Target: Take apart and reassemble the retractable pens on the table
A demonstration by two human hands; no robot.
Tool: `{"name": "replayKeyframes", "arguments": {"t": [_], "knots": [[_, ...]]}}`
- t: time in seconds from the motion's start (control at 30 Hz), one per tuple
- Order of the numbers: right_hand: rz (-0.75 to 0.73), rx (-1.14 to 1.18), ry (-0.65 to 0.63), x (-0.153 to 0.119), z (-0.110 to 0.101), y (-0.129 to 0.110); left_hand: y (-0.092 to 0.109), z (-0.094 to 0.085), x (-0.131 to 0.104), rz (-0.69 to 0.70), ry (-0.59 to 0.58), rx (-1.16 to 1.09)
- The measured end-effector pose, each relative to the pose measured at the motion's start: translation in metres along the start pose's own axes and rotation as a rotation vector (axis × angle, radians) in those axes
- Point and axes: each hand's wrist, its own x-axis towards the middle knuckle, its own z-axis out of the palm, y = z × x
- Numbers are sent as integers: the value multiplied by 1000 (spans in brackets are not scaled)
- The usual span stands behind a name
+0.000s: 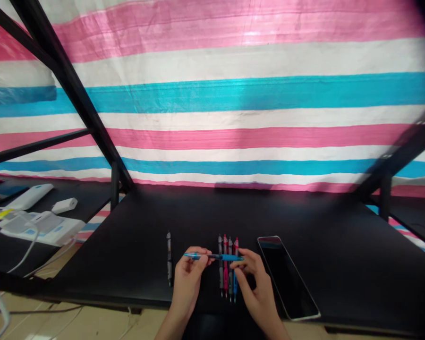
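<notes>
A blue pen (230, 257) lies level across the space between my two hands, above the table. My left hand (189, 271) pinches its left part between thumb and fingers. At the pen's right end, the fingers of my right hand (253, 274) close around the tip. Beneath it, several pens lie side by side on the table, among them a pink pen (225, 271), a blue-gripped pen (235, 281) with a red top, and a grey pen (220, 269). Apart from these, a single black and grey pen (169, 259) rests left of my left hand.
A smartphone (288, 278) with a dark screen lies right of my right hand on the black table (127, 255). Off to the left are a white power strip (63, 231), a charger (64, 205) and cables. Black frame bars stand before a striped sheet (233, 94).
</notes>
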Motion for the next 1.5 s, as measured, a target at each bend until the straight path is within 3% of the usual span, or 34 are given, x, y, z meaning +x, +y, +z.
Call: {"name": "replayKeyframes", "arguments": {"t": [0.1,0.23,0.47,0.63,0.8,1.07,1.5], "knots": [[27,-21,43,0,2,1,1,1,1,-13,1,4],[70,-81,11,1,-1,2,-1,-1,1,-3,-12,-1],[37,-54,69,-1,1,5,-3,-2,1,13,-26,12],[26,-91,-48,-1,-1,5,-4,-1,3,0,-4,-6],[-11,-108,14,0,0,4,-1,0,1,-6,-5,-7],[-83,-198,-98,1,-1,-3,-4,-2,2,-20,15,19],[-124,-201,-129,0,0,-2,-2,-2,-2,-43,-7,-102]]}}
